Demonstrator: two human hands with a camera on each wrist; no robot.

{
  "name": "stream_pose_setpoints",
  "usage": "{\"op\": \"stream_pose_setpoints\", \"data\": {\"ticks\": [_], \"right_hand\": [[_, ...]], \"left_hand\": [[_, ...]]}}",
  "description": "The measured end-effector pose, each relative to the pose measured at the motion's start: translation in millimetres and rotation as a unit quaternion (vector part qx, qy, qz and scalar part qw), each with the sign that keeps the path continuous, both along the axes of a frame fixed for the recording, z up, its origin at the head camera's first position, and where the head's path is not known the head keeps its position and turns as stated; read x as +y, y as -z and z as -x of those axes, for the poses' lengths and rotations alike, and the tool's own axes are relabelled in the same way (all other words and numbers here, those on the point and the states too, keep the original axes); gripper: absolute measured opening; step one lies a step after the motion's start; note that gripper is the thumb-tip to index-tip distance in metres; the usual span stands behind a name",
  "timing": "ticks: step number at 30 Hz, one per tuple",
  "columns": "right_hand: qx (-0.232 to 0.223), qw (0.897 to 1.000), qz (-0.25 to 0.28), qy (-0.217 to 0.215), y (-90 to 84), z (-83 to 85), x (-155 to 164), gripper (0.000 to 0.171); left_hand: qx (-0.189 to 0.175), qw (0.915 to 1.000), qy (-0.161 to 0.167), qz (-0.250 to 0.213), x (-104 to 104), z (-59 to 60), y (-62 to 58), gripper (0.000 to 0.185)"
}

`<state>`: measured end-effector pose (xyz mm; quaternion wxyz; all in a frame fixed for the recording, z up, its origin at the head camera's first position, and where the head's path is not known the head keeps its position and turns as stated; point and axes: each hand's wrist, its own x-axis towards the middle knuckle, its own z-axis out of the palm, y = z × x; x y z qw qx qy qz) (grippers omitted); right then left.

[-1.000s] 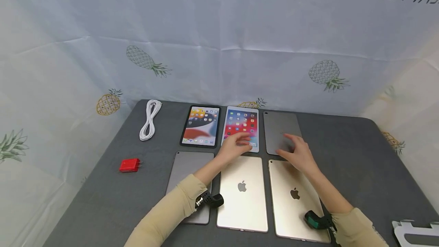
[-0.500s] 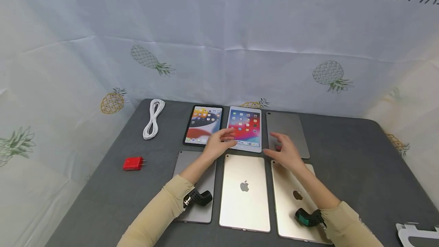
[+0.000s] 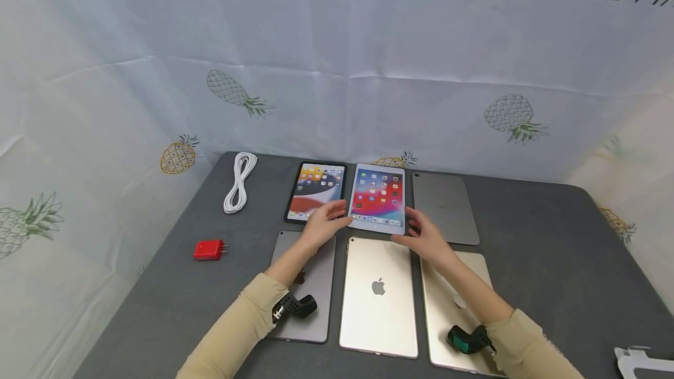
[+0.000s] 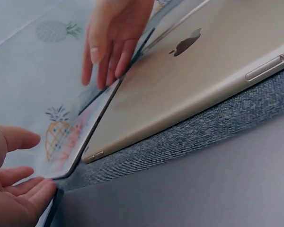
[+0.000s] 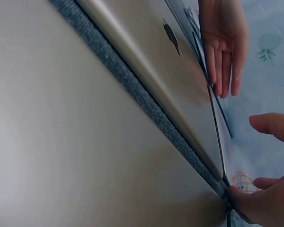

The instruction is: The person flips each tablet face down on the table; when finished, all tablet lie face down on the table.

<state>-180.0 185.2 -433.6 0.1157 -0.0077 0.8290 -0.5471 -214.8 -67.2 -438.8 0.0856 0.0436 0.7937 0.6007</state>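
A white-framed tablet (image 3: 377,197), lit with rows of app icons, lies face up in the back row. My left hand (image 3: 322,225) is at its lower left corner, over the lower part of a black-framed lit tablet (image 3: 316,189). At the opposite corner is my right hand (image 3: 426,240), fingertips right at the white tablet's edge. Both hands have relaxed, spread fingers, thumbs apart, and grip nothing. In the left wrist view a gold tablet (image 4: 189,71) with an apple logo fills the middle. The right wrist view shows my left hand (image 5: 225,47) palm inward across from my right.
A grey tablet (image 3: 444,206) lies back right. In front are another grey tablet (image 3: 310,314), the gold one, and a second gold tablet (image 3: 447,303) under my right forearm. At left are a white cable (image 3: 239,183) and a red charger (image 3: 209,250); a white stand (image 3: 642,361) sits front right.
My right hand has moved left, off the back right grey tablet to the white tablet's right edge. My left hand has moved left, from over the white tablet to its left edge.
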Motion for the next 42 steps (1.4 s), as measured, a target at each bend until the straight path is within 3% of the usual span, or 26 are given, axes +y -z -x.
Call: {"op": "stream_pose_setpoints", "data": {"ticks": [5, 15, 26, 36, 42], "right_hand": [[-0.022, 0.998, 0.062, -0.004, 1.5, -2.7, -2.0, 0.086], [-0.051, 0.992, 0.109, 0.035, -0.7, -0.1, -8.2, 0.081], [-0.074, 0.983, 0.147, 0.085, -8.5, 8.2, -14.8, 0.077], [-0.112, 0.971, 0.176, 0.118, -12.2, 14.4, -12.9, 0.069], [-0.118, 0.970, 0.177, 0.120, -13.4, 17.0, -6.6, 0.065]], "left_hand": [[-0.003, 0.9998, 0.010, -0.016, 2.7, -4.5, -0.1, 0.051], [0.012, 0.9999, 0.010, -0.001, 9.0, -8.1, 2.9, 0.049], [0.050, 0.9967, 0.010, 0.063, 9.5, -8.9, 5.7, 0.045], [0.102, 0.9883, 0.040, 0.106, 9.0, -11.3, 4.1, 0.046], [0.142, 0.9778, 0.058, 0.142, 8.6, -11.7, 6.5, 0.044]]}}
